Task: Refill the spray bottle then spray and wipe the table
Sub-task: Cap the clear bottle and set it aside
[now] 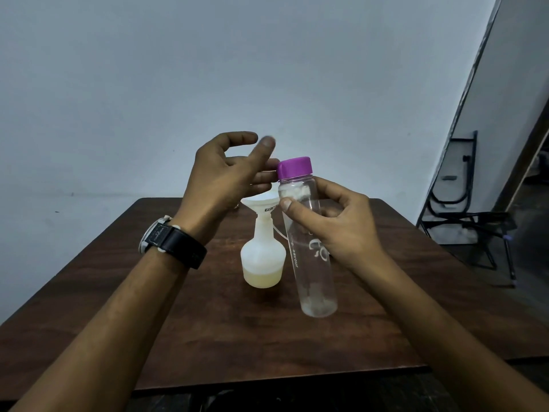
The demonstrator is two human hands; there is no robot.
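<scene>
While the right hand (341,227) wraps thumb and fingers around the middle of a clear bottle (309,242) with a purple cap (295,167), holding it nearly upright above the table (208,337), the left hand (219,179) hovers beside the cap with fingers loosely spread and curled, gripping nothing; whether a fingertip touches the cap is hard to say. A white spray bottle body (263,257) stands near the middle of the surface, just left of the clear bottle, with pale yellowish liquid low inside and a white funnel (261,203) seated in its neck. A dark watch (172,242) circles the left wrist.
</scene>
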